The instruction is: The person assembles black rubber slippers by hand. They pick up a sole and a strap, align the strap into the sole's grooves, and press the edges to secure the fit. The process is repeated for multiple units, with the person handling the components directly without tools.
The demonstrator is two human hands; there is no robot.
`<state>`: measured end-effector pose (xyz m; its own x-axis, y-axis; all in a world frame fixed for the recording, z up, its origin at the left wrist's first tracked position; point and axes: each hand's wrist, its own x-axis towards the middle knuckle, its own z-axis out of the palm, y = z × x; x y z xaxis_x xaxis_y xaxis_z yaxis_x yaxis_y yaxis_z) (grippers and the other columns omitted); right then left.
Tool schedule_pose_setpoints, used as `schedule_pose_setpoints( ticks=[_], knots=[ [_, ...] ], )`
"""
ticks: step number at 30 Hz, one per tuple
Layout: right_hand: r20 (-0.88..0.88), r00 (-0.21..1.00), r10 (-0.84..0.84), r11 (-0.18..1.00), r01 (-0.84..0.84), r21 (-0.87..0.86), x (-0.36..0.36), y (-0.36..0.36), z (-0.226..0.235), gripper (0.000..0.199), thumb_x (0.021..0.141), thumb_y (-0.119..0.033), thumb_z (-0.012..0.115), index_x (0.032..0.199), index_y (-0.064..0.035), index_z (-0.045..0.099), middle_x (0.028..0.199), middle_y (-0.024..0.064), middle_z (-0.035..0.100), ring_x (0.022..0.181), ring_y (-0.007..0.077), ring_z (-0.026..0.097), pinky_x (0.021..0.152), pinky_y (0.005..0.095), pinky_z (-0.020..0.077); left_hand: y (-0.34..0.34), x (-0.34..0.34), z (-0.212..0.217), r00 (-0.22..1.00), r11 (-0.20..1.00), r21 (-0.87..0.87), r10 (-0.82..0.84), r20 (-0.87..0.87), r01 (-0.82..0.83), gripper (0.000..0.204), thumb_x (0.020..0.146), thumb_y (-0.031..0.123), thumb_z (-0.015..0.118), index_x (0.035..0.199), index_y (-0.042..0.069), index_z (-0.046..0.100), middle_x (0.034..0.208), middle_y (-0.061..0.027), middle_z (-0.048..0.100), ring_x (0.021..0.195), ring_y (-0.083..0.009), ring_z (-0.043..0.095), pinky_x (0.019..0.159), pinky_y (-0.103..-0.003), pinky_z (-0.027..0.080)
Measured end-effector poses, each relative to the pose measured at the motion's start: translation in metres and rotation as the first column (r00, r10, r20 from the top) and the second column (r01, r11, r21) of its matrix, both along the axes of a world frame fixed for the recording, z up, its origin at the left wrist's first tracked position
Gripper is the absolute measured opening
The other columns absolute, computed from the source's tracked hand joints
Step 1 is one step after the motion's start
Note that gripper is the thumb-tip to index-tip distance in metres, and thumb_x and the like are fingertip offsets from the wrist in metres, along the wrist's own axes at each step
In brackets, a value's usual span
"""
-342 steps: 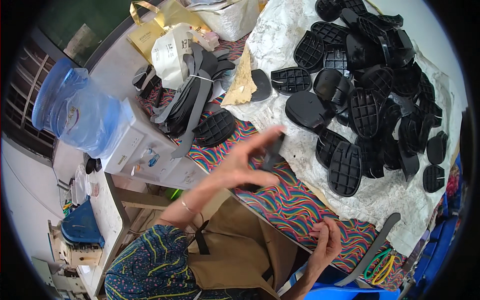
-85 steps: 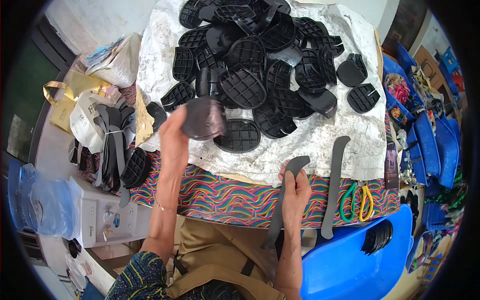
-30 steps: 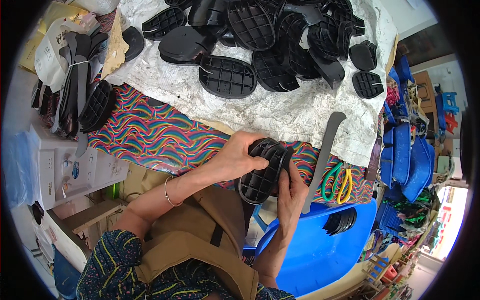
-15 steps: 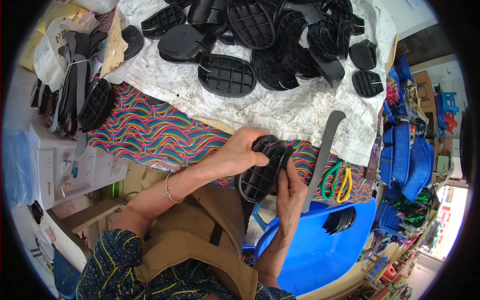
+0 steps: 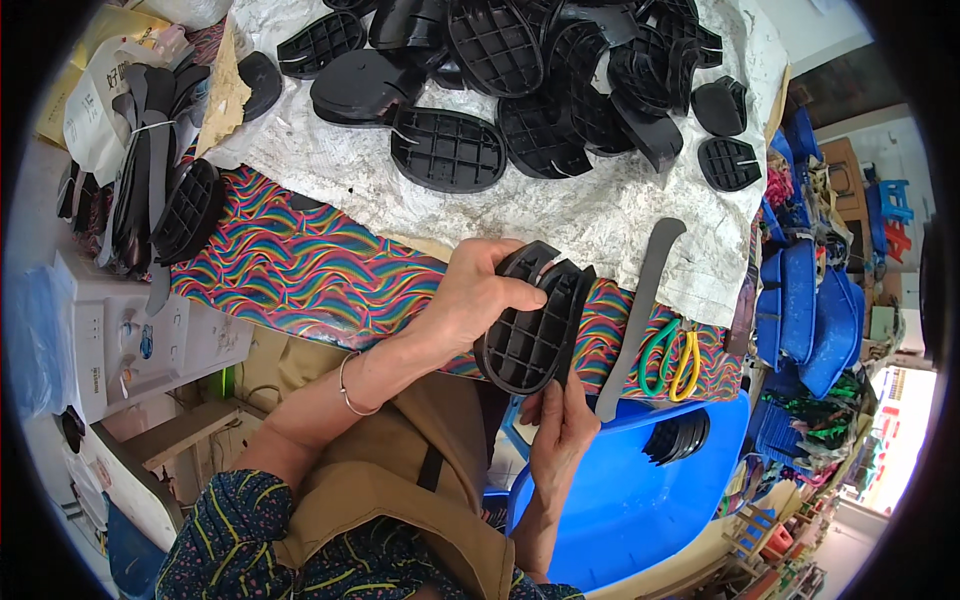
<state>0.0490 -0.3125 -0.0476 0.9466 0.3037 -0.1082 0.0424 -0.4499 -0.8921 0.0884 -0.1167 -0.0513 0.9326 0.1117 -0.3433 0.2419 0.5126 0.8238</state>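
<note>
My left hand (image 5: 480,295) grips a black shoe sole (image 5: 525,345) by its upper left part, the thumb lying across the ribbed, gridded underside. A slit splits the sole's upper end. A dark band stands along its right side; whether this is the sole's own wall or a separate strip I cannot tell. My right hand (image 5: 562,425) is closed at the sole's lower right edge, its fingertips pinched together there and partly hidden. Beside the sole, a long dark flat strip (image 5: 643,320) lies across the table edge.
Several black soles (image 5: 450,148) are heaped on a dirty white sheet (image 5: 350,190) over the patterned table (image 5: 310,255). Green-handled and yellow-handled scissors (image 5: 685,365) lie right. Below is a blue tub (image 5: 640,510) with a stack of black pieces (image 5: 678,438). Bundled strips (image 5: 150,160) stand left.
My right hand has slid down from the sole's right side to its lower edge. The sole has tilted to show more of its gridded face, with my left hand still on it.
</note>
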Motion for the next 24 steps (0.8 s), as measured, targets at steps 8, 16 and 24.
schedule_pose_setpoints(
  ticks=[8, 16, 24],
  knots=[
    [-0.083, 0.987, -0.139, 0.99, 0.14, 0.004, -0.012, -0.001, 0.006, 0.032, 0.098, 0.001, 0.049, 0.128, -0.0005, 0.06, 0.072, 0.0085, 0.063, 0.058, 0.0131, 0.059, 0.054, 0.0269, 0.048, -0.006, -0.001, 0.015, 0.998, 0.997, -0.046, 0.061, 0.012, -0.061, 0.027, 0.076, -0.003, 0.066, 0.102, -0.005, 0.069, 0.087, -0.0042, 0.069, 0.075, -0.01, 0.062, 0.069, -0.024, 0.049],
    [0.495, 0.864, -0.085, 0.948, 0.224, -0.227, 0.01, -0.017, -0.017, 0.029, 0.098, 0.0, 0.051, 0.124, -0.0006, 0.063, 0.066, 0.0059, 0.058, 0.055, 0.0078, 0.052, 0.048, 0.0245, 0.0386, -0.012, -0.006, 0.032, 0.99, 0.99, -0.006, 0.138, 0.041, -0.138, 0.026, 0.076, -0.005, 0.065, 0.102, -0.005, 0.068, 0.086, -0.0043, 0.069, 0.074, -0.0098, 0.063, 0.068, -0.024, 0.049],
    [-0.09, 0.979, -0.185, 0.961, 0.2, 0.192, -0.017, 0.003, 0.004, 0.022, 0.104, -0.013, 0.049, 0.112, -0.0011, 0.065, 0.065, 0.0003, 0.057, 0.047, 0.0002, 0.038, 0.042, 0.0185, 0.0237, -0.015, -0.006, 0.021, 0.991, 0.991, -0.017, 0.132, 0.026, -0.132, 0.027, 0.076, -0.005, 0.066, 0.103, -0.005, 0.067, 0.087, -0.005, 0.069, 0.075, -0.0098, 0.063, 0.067, -0.023, 0.049]
  ],
)
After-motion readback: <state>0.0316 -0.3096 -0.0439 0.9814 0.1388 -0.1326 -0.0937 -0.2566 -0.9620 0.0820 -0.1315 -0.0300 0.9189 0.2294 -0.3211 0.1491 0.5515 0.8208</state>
